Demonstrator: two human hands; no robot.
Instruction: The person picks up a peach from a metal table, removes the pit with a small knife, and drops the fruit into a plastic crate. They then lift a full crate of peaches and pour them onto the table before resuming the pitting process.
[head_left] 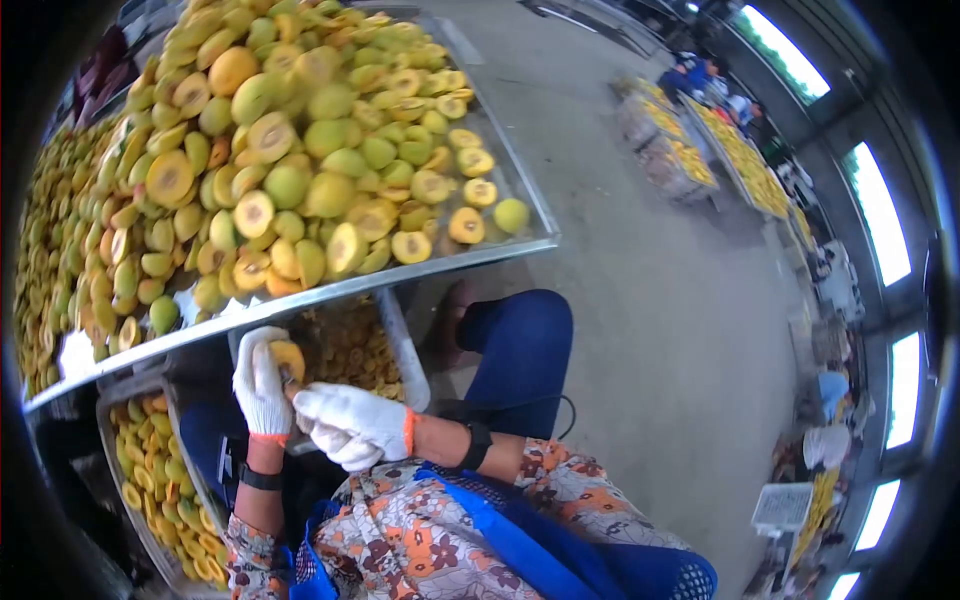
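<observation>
My left hand (262,385), in a white knit glove with an orange cuff, is closed around a yellow peach half (287,358), its cut face turned to the right. My right hand (352,422), gloved the same way, is closed with its fingertips close to the fruit. A small brownish end shows between the two hands, but what the right hand grips is mostly hidden. Both hands are over a bin (412,372) containing peach pits and scraps (352,345), just below the metal table's edge.
Halved and whole peaches (290,185) are heaped on the metal-rimmed table (480,262). A crate (112,425) of yellow peach halves (160,480) stands at lower left. My bent knee (520,350) is right of the bin. Farther right, people (700,80) are at other fruit-covered tables (740,150).
</observation>
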